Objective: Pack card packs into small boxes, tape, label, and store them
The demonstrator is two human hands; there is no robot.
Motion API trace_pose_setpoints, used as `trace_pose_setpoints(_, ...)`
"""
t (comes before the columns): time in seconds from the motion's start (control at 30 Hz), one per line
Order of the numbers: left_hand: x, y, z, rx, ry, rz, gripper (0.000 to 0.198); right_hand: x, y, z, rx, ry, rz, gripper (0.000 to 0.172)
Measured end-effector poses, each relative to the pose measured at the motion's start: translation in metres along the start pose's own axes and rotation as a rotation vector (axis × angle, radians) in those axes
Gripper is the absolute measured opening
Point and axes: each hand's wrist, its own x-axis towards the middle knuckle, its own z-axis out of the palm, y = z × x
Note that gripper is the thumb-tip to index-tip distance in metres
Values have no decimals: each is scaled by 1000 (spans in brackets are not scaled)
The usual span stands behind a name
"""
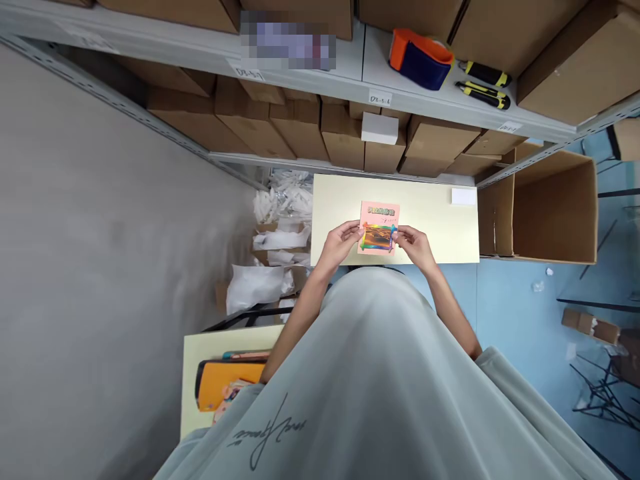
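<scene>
- Pinched the left edge of a flat, rectangular pink card [379, 230] in the left hand [343, 241], narrowed to a thumb-and-finger grip.
- Pinched the card's right edge in the right hand [414, 245], equally narrow, beside a shiny panel [377, 237] with a rainbow-coloured, scroll-like border.
- Held the card over the smooth, pale cream desk [430, 227]; could not tell whether touching its top.
- Saw a white rectangular slip [463, 196] near the desk's far right corner.
- Found a deep, square-sided cardboard box [555, 207] just right of the desk, and thin, crumpled white wrapping [287, 200] heaped on the left.
- Saw brown cartons [343, 137] packed in a row beyond, under a grey metal shelf [370, 63].
- Spotted on the shelf a curled orange-and-navy strap [423, 59], near two slim black-and-yellow cutters [484, 97].
</scene>
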Motion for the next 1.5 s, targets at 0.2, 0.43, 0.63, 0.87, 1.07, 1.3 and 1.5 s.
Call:
trace_pose_setpoints(0.2, 10, 23, -7, 245, -47, 271, 19, -1, -10, 7, -63, 158, -146, 34)
trace_pose_setpoints(0.43, 6, 45, -5, 390, -86, 495, 14, -2, -16, 11, 23, 185, -223, 24)
trace_pose_setpoints(0.63, 9, 40, 13, 247, 33, 390, 21, 7, -24, -7, 88, 159, -205, 35)
trace_pose_setpoints(0.87, 22, 43, 33, 291, 37, 329, 41, 18, -35, -41, 51, 75, -176, 43)
trace_pose_setpoints(1.07, 25, 45, 53, 275, 31, 282, 48, 22, -36, -67, 82, 23, -146, 53)
trace_pose_setpoints(1.3, 27, 51, 83, 208, 85, 167, 59, 27, -41, -74, 128, 23, -52, 63)
trace_pose_setpoints(1.5, 24, 56, 91, 260, 117, 213, 67, 26, -41, -83, 138, -2, -19, 68)
